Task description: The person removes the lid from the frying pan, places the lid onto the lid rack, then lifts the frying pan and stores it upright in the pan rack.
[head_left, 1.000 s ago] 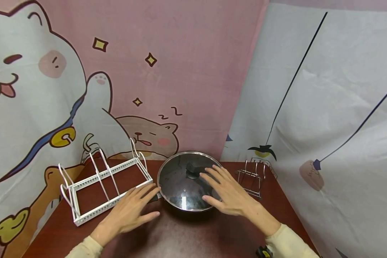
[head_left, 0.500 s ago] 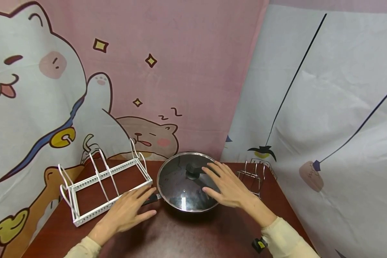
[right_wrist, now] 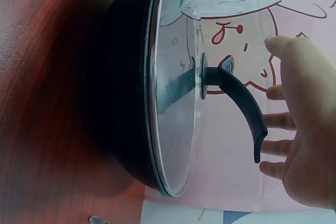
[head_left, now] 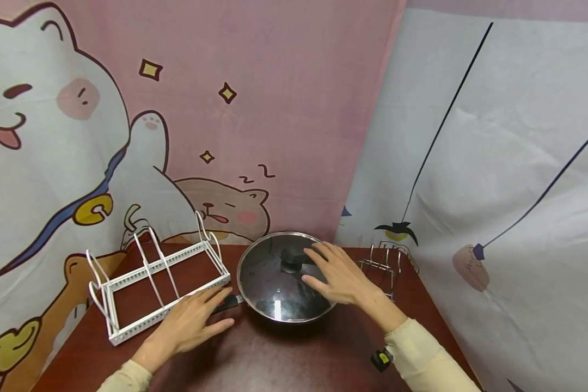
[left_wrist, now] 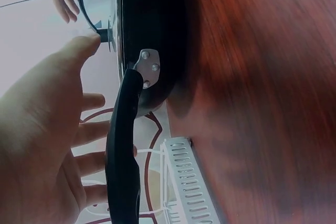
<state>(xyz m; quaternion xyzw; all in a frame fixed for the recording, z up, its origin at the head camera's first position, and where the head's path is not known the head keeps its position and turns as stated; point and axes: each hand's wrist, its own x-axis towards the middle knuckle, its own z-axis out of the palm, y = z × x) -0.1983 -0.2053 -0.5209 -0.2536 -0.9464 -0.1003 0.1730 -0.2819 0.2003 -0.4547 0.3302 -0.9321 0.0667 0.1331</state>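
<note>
A dark pan point(right_wrist: 126, 93) stands on the table under a clear glass lid point(head_left: 274, 283) with a metal rim. From the lid's middle rises a curved black knob handle point(right_wrist: 244, 103). My right hand point(head_left: 340, 275) hovers over the right side of the lid, its fingers spread beside the lid handle and holding nothing. The pan's long black handle point(left_wrist: 123, 145) points left, joined by a riveted metal bracket point(left_wrist: 148, 68). Above that handle my left hand point(head_left: 188, 321) hangs with extended fingers; in the left wrist view a gap seems to part palm and handle.
A white metal rack point(head_left: 120, 326) with upright wire loops lies left of the pan. To the right, near the back edge, stands a smaller chrome wire rack point(head_left: 379, 267). A printed cloth point(head_left: 294, 109) hangs right behind the table point(head_left: 284, 359).
The left hand has drawn slightly back and left, so more of the pan's handle shows. My right hand has shifted a little up and left over the lid. The pan stays put.
</note>
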